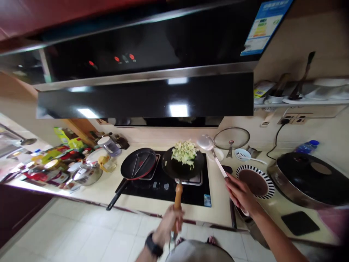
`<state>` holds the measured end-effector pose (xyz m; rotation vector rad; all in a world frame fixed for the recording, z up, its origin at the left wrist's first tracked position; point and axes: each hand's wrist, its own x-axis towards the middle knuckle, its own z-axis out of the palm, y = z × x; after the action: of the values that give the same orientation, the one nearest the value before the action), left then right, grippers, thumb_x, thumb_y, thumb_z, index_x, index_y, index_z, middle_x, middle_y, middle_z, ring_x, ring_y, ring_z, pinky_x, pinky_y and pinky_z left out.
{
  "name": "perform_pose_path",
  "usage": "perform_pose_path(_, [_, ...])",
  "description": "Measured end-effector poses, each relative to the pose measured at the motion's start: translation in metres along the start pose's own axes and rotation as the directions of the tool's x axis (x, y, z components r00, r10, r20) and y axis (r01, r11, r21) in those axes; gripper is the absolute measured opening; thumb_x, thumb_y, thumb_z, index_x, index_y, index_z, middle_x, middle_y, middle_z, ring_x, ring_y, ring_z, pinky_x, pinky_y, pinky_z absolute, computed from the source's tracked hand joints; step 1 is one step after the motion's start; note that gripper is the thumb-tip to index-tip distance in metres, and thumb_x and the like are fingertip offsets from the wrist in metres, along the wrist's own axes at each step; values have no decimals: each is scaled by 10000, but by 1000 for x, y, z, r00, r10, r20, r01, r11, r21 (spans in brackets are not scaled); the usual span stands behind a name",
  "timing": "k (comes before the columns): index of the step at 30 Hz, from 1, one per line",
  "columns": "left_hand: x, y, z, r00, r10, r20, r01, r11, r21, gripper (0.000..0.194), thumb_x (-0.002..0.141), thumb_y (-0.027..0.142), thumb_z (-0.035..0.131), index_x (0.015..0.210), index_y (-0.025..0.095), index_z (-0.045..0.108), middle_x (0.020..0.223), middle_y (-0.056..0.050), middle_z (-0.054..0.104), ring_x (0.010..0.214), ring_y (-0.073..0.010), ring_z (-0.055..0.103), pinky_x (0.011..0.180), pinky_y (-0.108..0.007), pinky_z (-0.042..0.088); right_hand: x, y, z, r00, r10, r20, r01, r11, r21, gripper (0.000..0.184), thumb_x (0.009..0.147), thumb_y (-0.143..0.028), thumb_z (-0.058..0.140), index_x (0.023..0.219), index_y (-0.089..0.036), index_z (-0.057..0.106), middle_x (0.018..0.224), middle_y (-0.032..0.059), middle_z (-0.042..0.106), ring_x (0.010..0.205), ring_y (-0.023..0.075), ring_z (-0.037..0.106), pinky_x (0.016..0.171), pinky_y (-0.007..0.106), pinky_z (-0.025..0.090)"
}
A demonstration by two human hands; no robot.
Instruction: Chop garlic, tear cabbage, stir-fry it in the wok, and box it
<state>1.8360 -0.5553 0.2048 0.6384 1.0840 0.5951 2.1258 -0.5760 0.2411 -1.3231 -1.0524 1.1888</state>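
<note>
My left hand [169,225] grips the wooden handle [178,196] of a black wok [183,163], which sits tilted over the right burner of the gas hob [163,193]. A heap of chopped green cabbage [184,153] lies in the wok. My right hand [240,194] is shut around the long handle of a steel ladle [205,142], whose round head is held just past the wok's right rim. A black frying pan [138,163] with a red rim rests on the left burner, nearest my left hand but untouched.
A black range hood [144,72] overhangs the hob. To the right are a glass lid [231,138], a striped plate [255,182] and a large black-lidded pot [308,178]. Bottles, packets and a steel pot [88,173] crowd the counter's left side. Tiled floor lies below.
</note>
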Motion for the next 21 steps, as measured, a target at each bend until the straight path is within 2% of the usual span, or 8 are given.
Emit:
perform_pose_path(2, [-5, -20, -11, 997, -8, -79, 7, 1000, -15, 357, 656, 176, 743, 695, 242, 394, 445, 101, 354, 322, -50, 296, 325, -164, 177, -3, 8, 1, 1000, 19, -18, -18, 999, 26, 661, 840, -571, 682, 1402, -243, 565, 679, -69, 491, 363, 41, 339, 301, 166, 253])
perform_pose_path(4, [-1, -25, -15, 996, 12, -92, -14, 1000, -25, 377, 610, 159, 765, 675, 230, 400, 460, 97, 364, 346, -37, 306, 350, -165, 195, -3, 13, 6, 1000, 11, -19, -10, 999, 42, 675, 833, -572, 682, 1414, -252, 555, 698, -68, 488, 373, 39, 355, 301, 157, 259])
perform_pose_path(7, [14, -18, -14, 997, 45, -59, -49, 996, -72, 353, 584, 141, 740, 676, 214, 407, 493, 96, 377, 381, -25, 317, 377, -156, 201, 2, 16, 12, 1000, 3, 0, -3, 1000, 31, 669, 830, -575, 681, 1401, -249, 561, 712, -66, 498, 379, 37, 371, 296, 147, 252])
perform_pose_path(12, [27, -7, -6, 998, 15, -55, -22, 993, -119, 339, 595, 135, 729, 715, 208, 421, 506, 105, 371, 381, -25, 325, 379, -148, 192, 9, 11, 13, 1000, 26, -16, -25, 999, 30, 625, 801, -576, 705, 1308, -228, 599, 690, -78, 502, 367, 33, 366, 294, 149, 243])
perform_pose_path(15, [29, -2, -3, 999, 13, -40, -18, 993, -120, 348, 626, 109, 731, 706, 204, 406, 525, 101, 379, 390, -13, 325, 382, -132, 202, 12, 6, 15, 998, 54, -25, -53, 996, 68, 570, 789, -571, 711, 1238, -232, 616, 691, -75, 522, 373, 37, 382, 296, 151, 230])
perform_pose_path(21, [21, -4, -8, 1000, -19, -13, 17, 993, -117, 352, 675, 73, 708, 664, 205, 382, 511, 102, 349, 382, -9, 326, 370, -118, 216, 0, 8, 13, 992, 87, -89, -73, 986, 148, 606, 760, -507, 745, 1276, -222, 603, 683, -71, 538, 369, 30, 371, 304, 142, 224])
